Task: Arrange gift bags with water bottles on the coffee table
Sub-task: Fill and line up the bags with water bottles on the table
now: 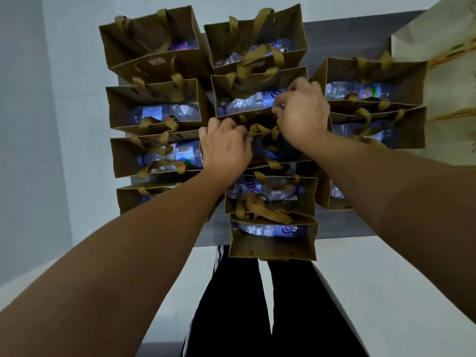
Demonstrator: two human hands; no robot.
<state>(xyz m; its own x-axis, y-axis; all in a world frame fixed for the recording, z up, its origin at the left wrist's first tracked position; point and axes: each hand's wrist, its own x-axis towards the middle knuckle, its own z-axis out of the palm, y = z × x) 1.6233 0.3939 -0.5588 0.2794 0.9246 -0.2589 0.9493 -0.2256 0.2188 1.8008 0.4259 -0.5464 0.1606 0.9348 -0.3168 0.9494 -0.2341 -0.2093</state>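
A: What carries it all?

B: A grey tabletop [345,37], nearly covered. Brown gift bags [154,106] stand upright in rows from the far edge to the near edge, sides touching, probably to fit as many as possible. A cream patterned bag [448,81] stands past the right edge.

A: And the bottles?

B: A water bottle [167,113] lies on its side in each bag whose inside I can see, label up, so the mouths stay open and the ribbon handles flop over them. The nearest bag [273,246] overhangs the near edge, so I judge it may tip.

A: Which one is being worked?

B: The centre bag [270,148], in the middle row, wedged between neighbours on all sides.

A: The hands?

B: The left hand [225,148] curls its fingers round that bag's left rim. The right hand [301,109] pinches its far rim and a ribbon handle [260,130] near the right corner. Holding both ends likely lets the person square it with the row without knocking the others.

A: Progress?

B: Late, I'd say; this looks like final straightening.
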